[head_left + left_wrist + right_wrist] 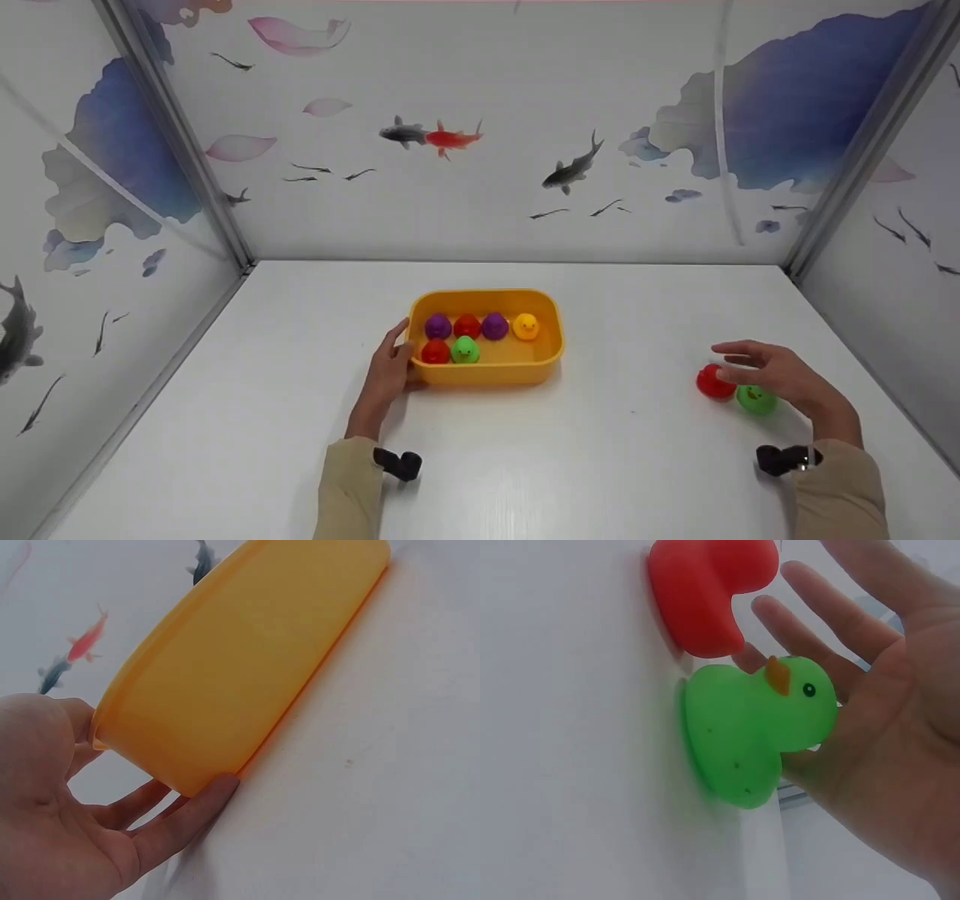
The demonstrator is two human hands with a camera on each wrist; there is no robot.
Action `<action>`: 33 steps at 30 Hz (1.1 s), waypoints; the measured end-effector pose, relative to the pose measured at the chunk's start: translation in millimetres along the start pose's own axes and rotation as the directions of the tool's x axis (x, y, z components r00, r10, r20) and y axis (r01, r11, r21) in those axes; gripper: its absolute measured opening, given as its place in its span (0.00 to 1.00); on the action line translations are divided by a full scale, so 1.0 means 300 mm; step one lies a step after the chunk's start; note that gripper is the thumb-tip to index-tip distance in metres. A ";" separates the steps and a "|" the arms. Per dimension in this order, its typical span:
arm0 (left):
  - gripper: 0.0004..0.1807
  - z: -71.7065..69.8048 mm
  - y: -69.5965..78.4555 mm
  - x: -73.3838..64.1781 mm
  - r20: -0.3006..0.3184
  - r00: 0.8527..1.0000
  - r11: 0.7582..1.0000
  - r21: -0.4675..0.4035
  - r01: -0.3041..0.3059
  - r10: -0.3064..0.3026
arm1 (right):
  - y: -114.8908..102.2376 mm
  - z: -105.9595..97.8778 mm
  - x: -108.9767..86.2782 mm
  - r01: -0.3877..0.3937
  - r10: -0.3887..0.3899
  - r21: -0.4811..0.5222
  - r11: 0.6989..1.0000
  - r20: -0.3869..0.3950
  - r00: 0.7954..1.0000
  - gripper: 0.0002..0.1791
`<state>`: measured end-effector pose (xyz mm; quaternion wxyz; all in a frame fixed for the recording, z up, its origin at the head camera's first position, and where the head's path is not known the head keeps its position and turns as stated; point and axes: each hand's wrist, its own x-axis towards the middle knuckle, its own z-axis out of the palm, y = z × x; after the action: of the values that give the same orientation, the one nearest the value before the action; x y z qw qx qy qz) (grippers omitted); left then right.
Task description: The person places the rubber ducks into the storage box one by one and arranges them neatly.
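My left hand point(386, 375) grips the left end of an orange-yellow plastic basin point(495, 373), with fingers low against its outer wall in the left wrist view. Inside the basin sit small toy ducks: two purple, two red, a green one point(465, 350) and a yellow one point(526, 326). Over at the right, my right hand point(780, 379) hovers with spread fingers above a red rubber duck point(714, 382) and a green rubber duck point(756, 400). Both stand on the table side by side. In the right wrist view the palm is behind the green duck point(735, 735), its fingers loosely extended past the red duck point(705, 592).
The white table point(525, 465) is bounded by panels printed with fish and petals at the back point(480, 210) and on both sides. Metal posts stand at the rear corners. A black camera point(401, 465) is strapped to each wrist over beige sleeves.
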<state>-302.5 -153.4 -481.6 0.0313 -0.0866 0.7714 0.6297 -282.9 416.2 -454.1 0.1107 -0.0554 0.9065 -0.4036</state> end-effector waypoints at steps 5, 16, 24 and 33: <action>0.28 0.001 -0.002 0.001 0.005 1.000 1.000 -0.003 0.016 -0.016 | 0.008 0.007 0.006 -0.017 0.018 -0.021 1.000 0.030 0.999 0.38; 0.28 -0.005 -0.008 0.006 -0.002 1.000 1.000 -0.009 0.027 -0.027 | -0.001 0.026 0.018 -0.027 0.029 -0.080 0.996 0.033 0.999 0.37; 0.29 0.005 0.003 0.010 -0.003 0.999 0.999 -0.021 0.035 -0.035 | -0.006 0.028 0.034 -0.049 0.050 -0.144 0.988 0.007 0.999 0.39; 0.28 0.000 0.002 0.013 0.006 0.999 0.999 -0.028 0.033 -0.033 | -0.008 0.037 0.042 -0.050 0.047 -0.150 0.987 -0.021 0.999 0.40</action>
<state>-306.3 -153.7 -481.6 0.0426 -0.0981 0.7608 0.6401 -292.2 404.1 -461.4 0.1082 -0.0382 0.9364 -0.3316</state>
